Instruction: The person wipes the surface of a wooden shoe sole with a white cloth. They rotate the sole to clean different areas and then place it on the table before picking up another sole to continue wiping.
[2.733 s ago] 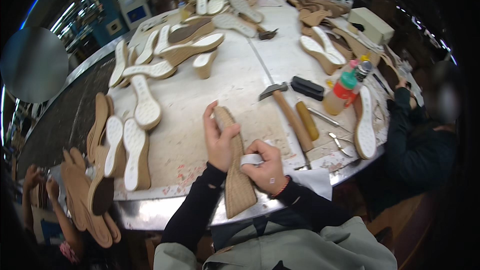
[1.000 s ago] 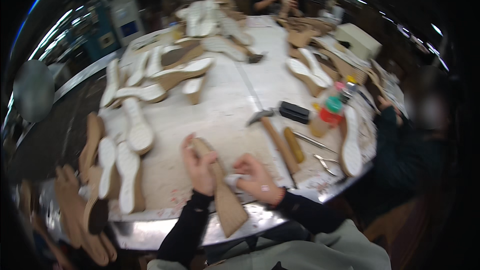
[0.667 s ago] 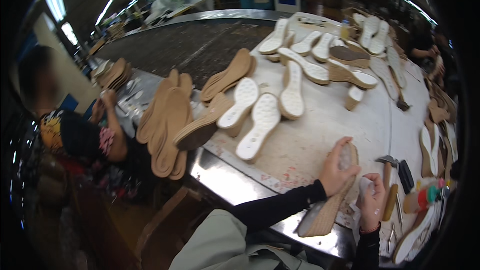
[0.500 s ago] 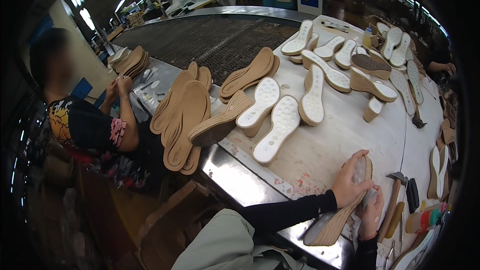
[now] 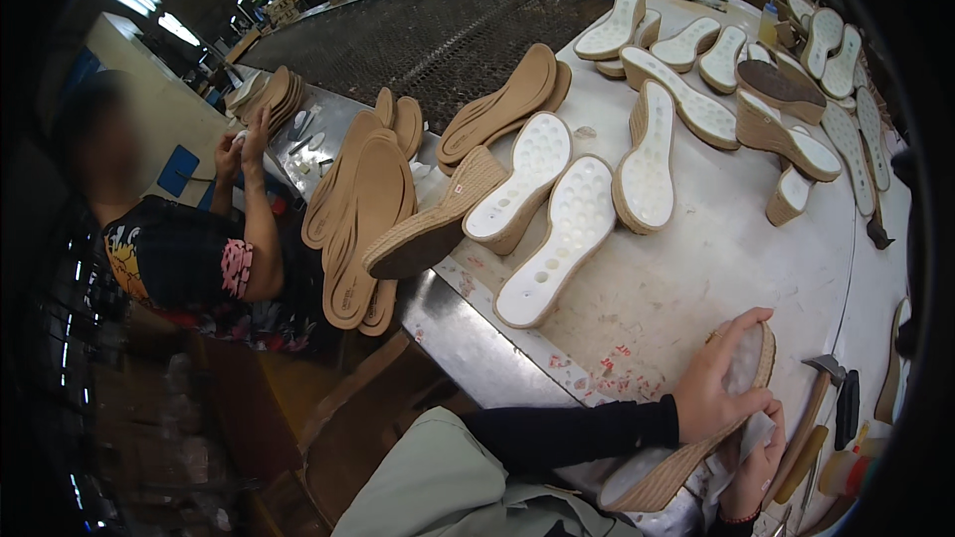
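Note:
A woven-sided wedge shoe sole [image 5: 674, 465] is held tilted at the table's front edge, its heel end toward me. My left hand [image 5: 711, 388] is closed around its upper part, fingers over the far end. Close below it, my right hand [image 5: 764, 462] pinches a crumpled whitish scrap [image 5: 754, 435], which looks like cloth, against the sole's side. Ahead of my hands lie white-topped wedge soles [image 5: 557, 249] with dimpled surfaces. Another wedge sole [image 5: 433, 224] lies on its side by the tan insoles [image 5: 370, 224].
Right of my hands lie a hammer [image 5: 808, 408], a dark block-like tool [image 5: 847, 408] and a bottle [image 5: 844, 474]. More wedge soles [image 5: 686, 104] crowd the far side of the white table [image 5: 736, 249]. At left, a co-worker [image 5: 189, 249] sits with both hands raised near stacked insoles [image 5: 274, 99].
My view has tipped lower, so the table's things sit higher in the picture. My hands keep their hold on the wedge sole and scrap. The co-worker's hands have risen.

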Tool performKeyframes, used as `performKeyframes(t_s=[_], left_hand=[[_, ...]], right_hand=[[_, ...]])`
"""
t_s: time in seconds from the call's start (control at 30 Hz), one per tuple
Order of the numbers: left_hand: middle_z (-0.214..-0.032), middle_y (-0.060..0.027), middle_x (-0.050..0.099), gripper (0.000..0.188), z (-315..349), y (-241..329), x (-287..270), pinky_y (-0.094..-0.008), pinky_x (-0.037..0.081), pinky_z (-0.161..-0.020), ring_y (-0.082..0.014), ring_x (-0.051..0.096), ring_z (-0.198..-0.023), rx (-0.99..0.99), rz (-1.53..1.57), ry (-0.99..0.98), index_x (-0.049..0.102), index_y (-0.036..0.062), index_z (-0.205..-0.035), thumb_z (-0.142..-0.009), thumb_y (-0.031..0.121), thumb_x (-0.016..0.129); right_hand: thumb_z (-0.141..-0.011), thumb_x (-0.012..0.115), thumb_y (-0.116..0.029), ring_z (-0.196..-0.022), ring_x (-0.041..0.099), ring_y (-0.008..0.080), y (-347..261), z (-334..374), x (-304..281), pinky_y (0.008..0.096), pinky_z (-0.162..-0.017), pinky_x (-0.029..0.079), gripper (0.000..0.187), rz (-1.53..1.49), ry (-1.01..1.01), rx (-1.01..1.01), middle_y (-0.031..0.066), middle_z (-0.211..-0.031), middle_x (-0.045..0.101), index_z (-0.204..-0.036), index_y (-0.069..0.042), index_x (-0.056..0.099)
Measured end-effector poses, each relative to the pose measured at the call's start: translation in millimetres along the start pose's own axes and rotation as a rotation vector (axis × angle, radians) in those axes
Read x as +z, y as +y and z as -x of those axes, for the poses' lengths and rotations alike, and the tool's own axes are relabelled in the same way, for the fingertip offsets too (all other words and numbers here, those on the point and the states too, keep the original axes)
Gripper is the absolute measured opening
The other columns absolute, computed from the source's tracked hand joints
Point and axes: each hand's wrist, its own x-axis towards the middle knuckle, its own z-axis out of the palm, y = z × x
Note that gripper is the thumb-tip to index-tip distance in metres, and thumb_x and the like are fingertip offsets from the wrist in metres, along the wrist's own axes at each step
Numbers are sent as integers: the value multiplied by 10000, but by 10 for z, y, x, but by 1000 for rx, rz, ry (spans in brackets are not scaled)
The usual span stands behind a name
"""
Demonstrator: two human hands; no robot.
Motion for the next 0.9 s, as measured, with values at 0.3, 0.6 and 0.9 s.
performKeyframes(t_s=[0.3, 0.6, 0.9], left_hand=[[-1195, -178, 459, 783, 6, -25, 67, -343, 288, -996, -277, 457, -1108, 35, -39, 84, 323, -21, -1351, -704, 254, 668], [-1180, -177, 430, 811, -59, -3, 30, -343, 294, -974, -279, 442, -1063, -68, 82, -2, 314, -17, -1365, -688, 293, 635], [-1168, -174, 448, 774, 14, 2, 46, -325, 307, -964, -265, 452, -1070, 12, 29, 57, 285, 3, -1380, -728, 227, 637]], right_hand=[[-924, 531, -195, -519, 379, 52, -65, 87, -138, 189, -468, 276, 223, -22, -86, 182, -17, -635, 434, -1002, 11, 494], [-913, 534, -233, -587, 401, 54, -100, 20, -178, 186, -514, 294, 277, 36, -33, 257, -13, -709, 466, -1018, 23, 506], [-927, 507, -229, -522, 376, 42, -55, 42, -183, 192, -458, 282, 243, 21, -93, 216, -28, -639, 432, -1001, 3, 509]])
